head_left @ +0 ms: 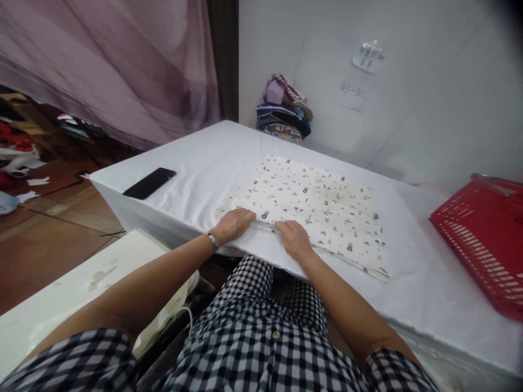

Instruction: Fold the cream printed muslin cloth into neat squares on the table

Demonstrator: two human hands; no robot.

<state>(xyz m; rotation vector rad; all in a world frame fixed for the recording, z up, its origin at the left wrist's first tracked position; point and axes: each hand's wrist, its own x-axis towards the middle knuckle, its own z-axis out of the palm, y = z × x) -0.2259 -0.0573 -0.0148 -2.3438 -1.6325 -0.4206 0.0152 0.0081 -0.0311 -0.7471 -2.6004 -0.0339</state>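
While the printed cloth (pixel 339 204) lies flat in layers on the white-covered bench (pixel 200 163), the head view shows both of the person's bare hands at its near edge. The left hand (pixel 235 224) bends over that edge close to the left corner, and the right hand (pixel 295 239) sits near it, fingertips on the same edge, a short stretch of cloth between them. Both touch the fabric, but with the undersides hidden I cannot tell whether either grip pinches the layers or merely presses on them. The step in hand looks like evening up the near edge; the next move seems to call for light, equal pressure from both hands, so that the layers do not slide apart. The cloth is off-white, scattered with small motifs in grey, brown and dull green. It looks thin and soft, roughly four-sided and mostly smooth, with its layers showing along the near edge toward the right corner. Well to its left lies a black phone (pixel 150 183); to its right is a red basket (pixel 486 234), and a stack of fabrics (pixel 284 117) sits against the wall (pixel 318 49).
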